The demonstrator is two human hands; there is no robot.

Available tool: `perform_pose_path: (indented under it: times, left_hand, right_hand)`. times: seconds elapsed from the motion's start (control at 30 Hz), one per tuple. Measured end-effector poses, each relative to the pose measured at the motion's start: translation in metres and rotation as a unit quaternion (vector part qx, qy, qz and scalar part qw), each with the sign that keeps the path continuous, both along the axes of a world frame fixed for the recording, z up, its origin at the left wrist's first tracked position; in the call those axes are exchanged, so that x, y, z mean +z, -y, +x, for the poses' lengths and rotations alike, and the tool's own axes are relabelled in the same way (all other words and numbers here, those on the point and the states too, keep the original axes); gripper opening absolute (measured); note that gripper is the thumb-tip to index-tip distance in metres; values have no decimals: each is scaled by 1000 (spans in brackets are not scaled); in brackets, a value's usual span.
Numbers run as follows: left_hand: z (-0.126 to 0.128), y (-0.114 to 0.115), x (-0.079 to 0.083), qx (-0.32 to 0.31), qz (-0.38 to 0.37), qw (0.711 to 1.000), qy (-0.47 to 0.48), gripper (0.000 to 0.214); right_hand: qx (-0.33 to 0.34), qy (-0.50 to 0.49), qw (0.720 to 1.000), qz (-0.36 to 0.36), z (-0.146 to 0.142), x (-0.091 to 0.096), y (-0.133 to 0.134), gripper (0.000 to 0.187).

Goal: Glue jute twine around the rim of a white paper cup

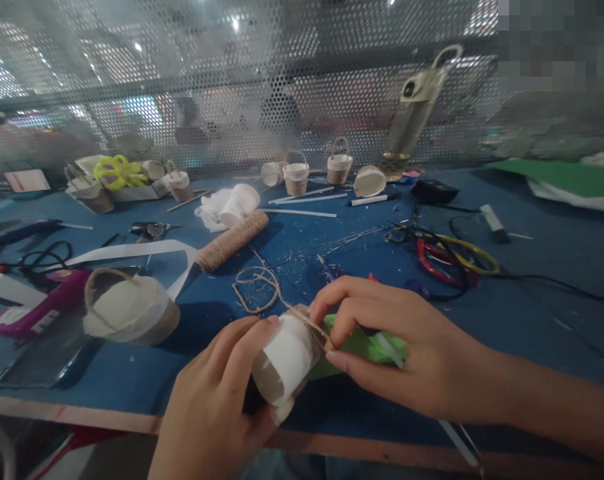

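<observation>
My left hand (217,387) is wrapped round a small cardboard tube cup (292,350) with a white paper band, tilted with one end toward me. My right hand (382,333) pinches a strand of jute twine (309,320) against the cup's far end. From there the twine trails in loose loops (255,300) to a roll of jute twine (235,239) behind. Under my right hand lies a bright green piece (359,350), partly hidden. A finished little bucket (132,307) with a twine handle stands to the left.
Several more small buckets (296,175) stand along the back. Scissors with red and yellow handles (445,261) and black cables lie at the right. A clear bottle (412,120) stands behind. A purple packet (42,307) and a clear tray (42,363) lie at the left.
</observation>
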State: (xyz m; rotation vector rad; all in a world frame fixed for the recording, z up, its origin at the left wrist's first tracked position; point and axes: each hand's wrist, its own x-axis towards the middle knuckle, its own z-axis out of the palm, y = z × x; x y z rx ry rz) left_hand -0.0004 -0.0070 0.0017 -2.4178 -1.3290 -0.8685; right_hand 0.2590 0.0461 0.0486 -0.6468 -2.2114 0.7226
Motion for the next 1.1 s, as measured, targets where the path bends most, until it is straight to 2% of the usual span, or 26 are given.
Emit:
perform_pose_path:
  times: [1.1]
  left_hand:
    - [1, 0, -1, 2, 6, 1000, 9, 40]
  right_hand:
    - [13, 7, 1000, 27, 0, -5, -3, 14]
